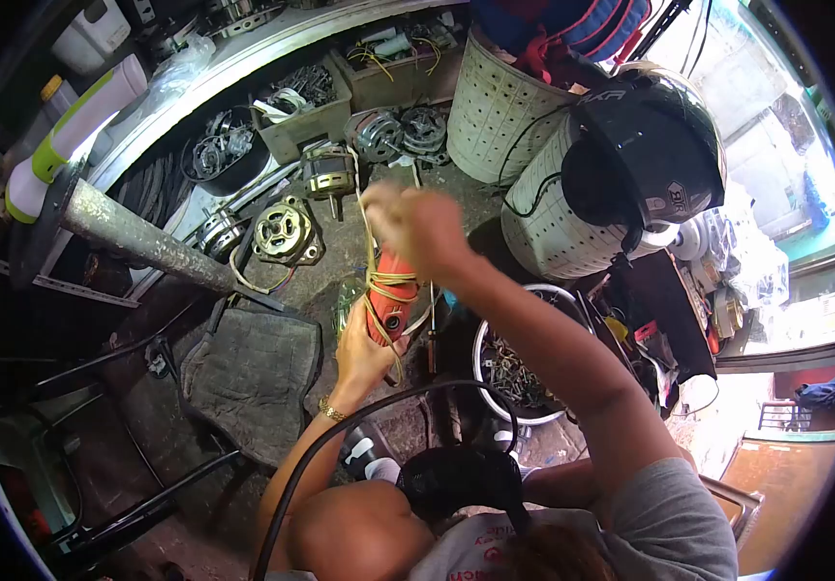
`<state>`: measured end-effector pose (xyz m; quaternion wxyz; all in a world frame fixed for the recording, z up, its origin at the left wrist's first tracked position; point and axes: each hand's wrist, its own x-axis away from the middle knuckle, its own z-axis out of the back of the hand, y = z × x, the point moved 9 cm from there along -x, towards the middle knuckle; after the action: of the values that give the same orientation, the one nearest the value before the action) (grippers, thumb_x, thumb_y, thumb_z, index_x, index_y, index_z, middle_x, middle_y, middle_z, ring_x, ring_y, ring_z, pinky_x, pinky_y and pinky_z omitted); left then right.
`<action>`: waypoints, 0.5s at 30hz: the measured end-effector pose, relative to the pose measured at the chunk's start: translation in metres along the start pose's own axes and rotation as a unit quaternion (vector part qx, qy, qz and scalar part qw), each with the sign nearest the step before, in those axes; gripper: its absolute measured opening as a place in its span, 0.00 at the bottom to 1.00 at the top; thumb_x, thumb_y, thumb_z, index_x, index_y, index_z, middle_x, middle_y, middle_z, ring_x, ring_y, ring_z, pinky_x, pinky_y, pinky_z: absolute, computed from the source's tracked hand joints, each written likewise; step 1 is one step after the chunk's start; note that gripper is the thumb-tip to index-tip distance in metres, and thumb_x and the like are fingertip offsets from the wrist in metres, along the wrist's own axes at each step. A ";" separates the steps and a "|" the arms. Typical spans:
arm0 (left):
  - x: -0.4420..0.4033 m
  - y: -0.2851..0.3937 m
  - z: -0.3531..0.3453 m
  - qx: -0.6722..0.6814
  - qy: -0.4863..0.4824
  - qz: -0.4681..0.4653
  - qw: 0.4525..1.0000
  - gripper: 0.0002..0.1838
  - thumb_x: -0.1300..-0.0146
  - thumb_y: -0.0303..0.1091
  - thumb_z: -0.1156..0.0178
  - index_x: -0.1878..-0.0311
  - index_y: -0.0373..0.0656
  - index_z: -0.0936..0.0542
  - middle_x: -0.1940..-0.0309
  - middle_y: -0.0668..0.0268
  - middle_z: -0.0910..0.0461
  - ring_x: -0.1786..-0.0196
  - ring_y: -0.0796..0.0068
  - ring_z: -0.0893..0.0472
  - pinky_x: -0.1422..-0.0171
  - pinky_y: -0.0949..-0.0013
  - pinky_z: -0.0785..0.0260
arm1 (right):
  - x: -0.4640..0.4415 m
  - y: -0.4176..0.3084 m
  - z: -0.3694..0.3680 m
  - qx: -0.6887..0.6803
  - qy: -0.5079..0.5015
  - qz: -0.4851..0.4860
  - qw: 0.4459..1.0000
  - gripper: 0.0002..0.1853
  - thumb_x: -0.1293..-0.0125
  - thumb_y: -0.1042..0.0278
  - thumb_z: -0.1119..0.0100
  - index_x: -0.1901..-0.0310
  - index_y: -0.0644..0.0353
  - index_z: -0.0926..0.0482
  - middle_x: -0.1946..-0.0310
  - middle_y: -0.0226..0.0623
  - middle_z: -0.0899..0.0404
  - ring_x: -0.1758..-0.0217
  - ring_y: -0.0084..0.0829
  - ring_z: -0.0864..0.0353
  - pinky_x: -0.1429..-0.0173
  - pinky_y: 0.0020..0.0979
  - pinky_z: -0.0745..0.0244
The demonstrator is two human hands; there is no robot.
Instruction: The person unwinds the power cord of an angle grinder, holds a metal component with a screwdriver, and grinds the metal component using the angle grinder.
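My left hand (364, 360) is closed round the lower end of a red-orange power tool (390, 312), whose exact kind I cannot make out. A pale cord (394, 280) is wound several times about the tool's body, and a strand runs up to my right hand (415, 228). The right hand is raised just above the tool and blurred, its fingers curled on the cord. Beyond the hands, an electric motor (328, 172) with its shaft towards me stands on the floor. Left of it lies a second motor (283, 232) with an open-slotted metal end.
At the right are perforated white tubs (504, 107), one bearing a black helmet (645, 155). A white-rimmed basin (482, 373) of small metal parts is near my right knee. To the left stand a padded chair (253, 373) and a metal post (136, 237). Part bins (306, 121) line the back.
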<state>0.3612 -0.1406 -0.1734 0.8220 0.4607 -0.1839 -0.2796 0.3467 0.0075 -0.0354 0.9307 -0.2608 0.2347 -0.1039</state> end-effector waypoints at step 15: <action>0.014 -0.021 0.006 0.155 0.001 -0.047 0.987 0.47 0.64 0.33 0.25 0.38 0.45 0.38 0.45 0.56 0.28 0.44 0.57 0.25 0.43 0.60 0.32 | 0.176 0.182 -0.081 -0.048 -0.534 -0.260 0.803 0.19 0.44 0.63 0.42 0.52 0.61 0.27 0.70 0.40 0.22 0.71 0.31 0.24 0.70 0.31 0.30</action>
<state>0.3625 -0.1624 -0.1872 0.7269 0.5908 -0.2023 -0.2856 0.4724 0.0701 -0.2612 0.8332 -0.3706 -0.3715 -0.1744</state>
